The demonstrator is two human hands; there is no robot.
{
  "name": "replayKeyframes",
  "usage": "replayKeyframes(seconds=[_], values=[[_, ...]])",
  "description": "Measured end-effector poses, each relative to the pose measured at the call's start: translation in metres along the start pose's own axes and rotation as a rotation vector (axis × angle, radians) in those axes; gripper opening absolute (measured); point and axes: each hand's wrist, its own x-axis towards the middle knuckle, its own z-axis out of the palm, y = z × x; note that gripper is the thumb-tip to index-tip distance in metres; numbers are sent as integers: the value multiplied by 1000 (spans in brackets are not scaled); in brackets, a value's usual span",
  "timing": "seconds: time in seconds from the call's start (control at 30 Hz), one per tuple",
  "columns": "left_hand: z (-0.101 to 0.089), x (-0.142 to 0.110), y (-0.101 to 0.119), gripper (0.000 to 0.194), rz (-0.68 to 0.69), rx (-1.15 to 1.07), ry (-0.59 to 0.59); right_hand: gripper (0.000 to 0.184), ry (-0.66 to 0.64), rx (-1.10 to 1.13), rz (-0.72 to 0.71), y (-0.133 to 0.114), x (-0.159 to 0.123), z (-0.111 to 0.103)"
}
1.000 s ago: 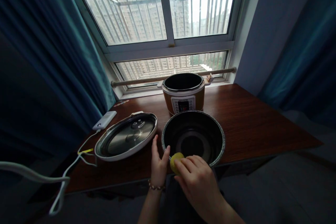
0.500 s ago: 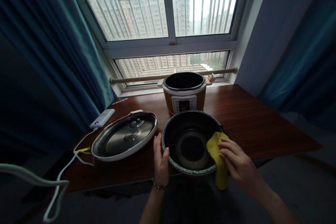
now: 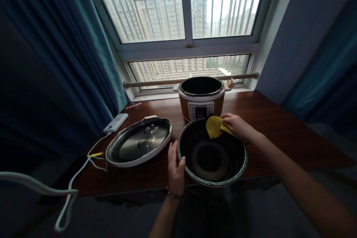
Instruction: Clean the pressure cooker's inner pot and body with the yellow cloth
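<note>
A dark cooker inner pot (image 3: 210,158) with a speckled rim sits at the table's front edge, its opening facing up. My left hand (image 3: 176,173) rests against the pot's left side, fingers stretched out and thumb apart at the rim. Pinched in my right hand (image 3: 235,124) is a yellow cloth (image 3: 214,127), which lies over the pot's far rim and hangs into the inside. Just behind the pot stands an orange-and-white electric cooker (image 3: 201,98), lidless, with a control panel in front. To the left lies a round lid (image 3: 139,141), its metallic inner side up.
A white power bank (image 3: 115,122) lies at the table's left edge, with a white cable (image 3: 73,178) running from it toward the near left. The brown wooden table (image 3: 284,134) stretches to the right. A barred window and blue curtains (image 3: 92,44) surround it.
My right hand has moved the yellow cloth from the pot's right rim up and left to its far rim. My left hand stays at the pot's left side. The view has shifted slightly.
</note>
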Motion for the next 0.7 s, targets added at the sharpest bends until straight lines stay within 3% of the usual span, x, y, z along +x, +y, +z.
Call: replayKeyframes(seconds=[0.17,0.3,0.5,0.7], values=[[3,-2,-1,49,-13,-16,24,12,-39,275,128,0,40,10],[10,-4,-5,48,-18,-31,80,22,-49,403,230,12,43,15],[18,-4,-10,47,1,-24,152,35,54,619,330,27,17,17],[20,-5,-12,46,-32,-24,163,37,323,710,352,21,-37,24]])
